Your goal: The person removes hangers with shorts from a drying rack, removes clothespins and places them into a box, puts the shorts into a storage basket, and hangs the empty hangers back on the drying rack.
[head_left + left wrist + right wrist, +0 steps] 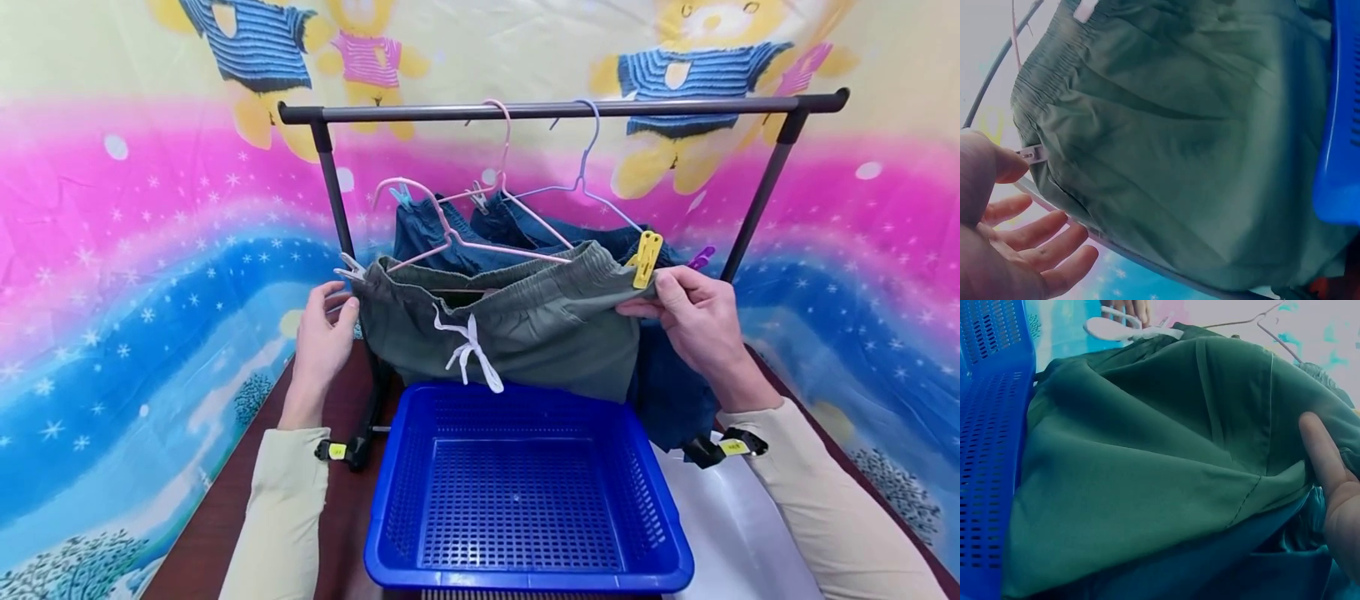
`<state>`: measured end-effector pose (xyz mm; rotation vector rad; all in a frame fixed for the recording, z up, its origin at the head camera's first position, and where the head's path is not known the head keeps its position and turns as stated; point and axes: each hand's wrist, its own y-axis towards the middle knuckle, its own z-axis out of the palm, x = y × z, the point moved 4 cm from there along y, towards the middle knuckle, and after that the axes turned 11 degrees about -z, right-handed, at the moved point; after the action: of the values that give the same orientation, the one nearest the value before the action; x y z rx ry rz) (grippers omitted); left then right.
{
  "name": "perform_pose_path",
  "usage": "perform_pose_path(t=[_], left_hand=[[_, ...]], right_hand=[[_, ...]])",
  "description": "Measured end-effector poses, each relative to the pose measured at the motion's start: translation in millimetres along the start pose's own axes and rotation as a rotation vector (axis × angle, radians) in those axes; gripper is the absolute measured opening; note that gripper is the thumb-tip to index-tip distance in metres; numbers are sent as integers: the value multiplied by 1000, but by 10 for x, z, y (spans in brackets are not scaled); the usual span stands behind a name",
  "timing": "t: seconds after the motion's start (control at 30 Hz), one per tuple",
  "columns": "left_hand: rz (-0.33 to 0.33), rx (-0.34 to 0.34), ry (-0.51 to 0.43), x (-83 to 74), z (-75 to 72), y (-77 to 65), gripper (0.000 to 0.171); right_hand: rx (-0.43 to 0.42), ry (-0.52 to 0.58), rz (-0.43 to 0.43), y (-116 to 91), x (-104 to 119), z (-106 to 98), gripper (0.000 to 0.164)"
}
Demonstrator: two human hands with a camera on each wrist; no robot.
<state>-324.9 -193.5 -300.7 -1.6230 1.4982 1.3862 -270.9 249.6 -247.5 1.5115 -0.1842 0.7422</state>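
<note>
Green drawstring shorts (pixel 517 342) hang from a pink hanger (pixel 450 237), whose hook stands free in front of the rail. A pale clothespin (pixel 350 268) grips the left end of the waistband and a yellow clothespin (pixel 647 260) the right end. Beside the pale clothespin is my left hand (pixel 324 342), its fingers spread apart; in the left wrist view the thumb (pixel 1010 164) is right at that clothespin. Below the yellow clothespin, my right hand (pixel 693 321) pinches the side of the shorts. One right finger (pixel 1322 447) lies along the cloth in the right wrist view.
A dark rack rail (pixel 420 111) holds another pink hanger (pixel 504 158) and a blue hanger (pixel 581 171) with dark blue garments (pixel 431 237) behind the shorts. A blue basket (pixel 517 579) stands in front, beside a white basin (pixel 738 517), on the brown table (pixel 225 500).
</note>
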Motion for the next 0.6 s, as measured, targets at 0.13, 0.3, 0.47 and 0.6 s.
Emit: perform_pose_path(t=[0.13,0.3,0.47,0.6], left_hand=[[35,5,-58,-42,-12,-95,49],[58,7,-93,-43,-25,-195,49],[80,16,-137,22,-28,-275,47],[100,28,-118,79,-20,-333,45]], right_hand=[[15,97,-7,-38,-13,-38,31],[28,152,13,-117,-7,-94,33],[45,119,75,-251,21,-124,34],[68,127,111,-389,56,-137,35]])
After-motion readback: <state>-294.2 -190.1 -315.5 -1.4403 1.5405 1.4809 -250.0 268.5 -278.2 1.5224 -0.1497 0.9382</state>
